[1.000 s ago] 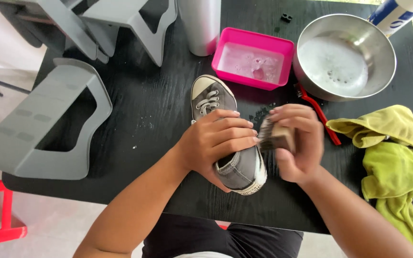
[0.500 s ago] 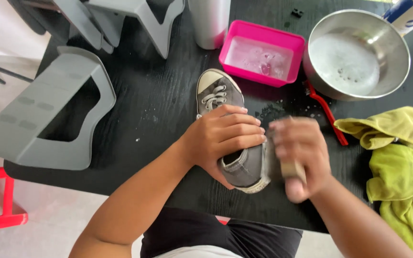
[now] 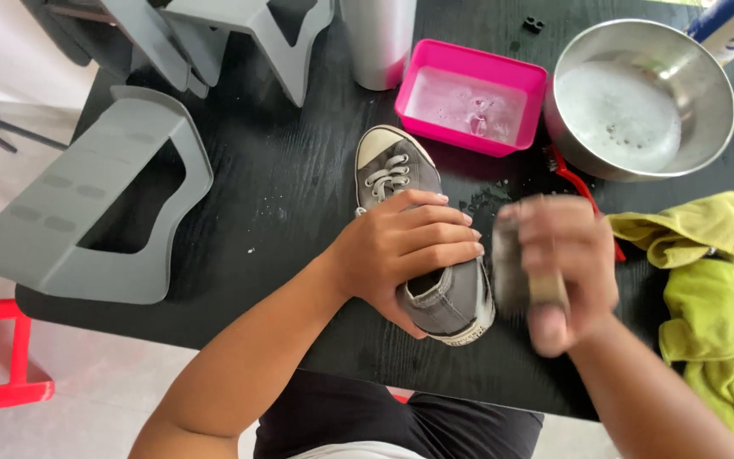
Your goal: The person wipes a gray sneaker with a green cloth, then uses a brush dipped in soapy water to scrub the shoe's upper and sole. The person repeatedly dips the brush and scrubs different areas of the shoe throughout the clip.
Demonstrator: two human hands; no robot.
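A grey canvas sneaker [image 3: 401,170] with white laces and a white toe cap lies on the black table [image 3: 299,195], toe pointing away from me. My left hand [image 3: 401,246] is clamped over its middle and heel. My right hand [image 3: 558,268], blurred by motion, grips a small scrub brush [image 3: 511,272] right beside the shoe's right side near the heel.
A pink tub of soapy water [image 3: 469,98] and a steel bowl of suds [image 3: 639,98] stand behind the shoe. A red-handled tool [image 3: 584,195] lies by the bowl. Yellow-green cloths [image 3: 715,272] sit at the right. Grey stands [image 3: 104,212] occupy the left, with a metal cylinder [image 3: 377,38] at the back.
My right hand has slid with the brush along the shoe's right side, down toward the heel and back. The left hand has kept its hold on the shoe.
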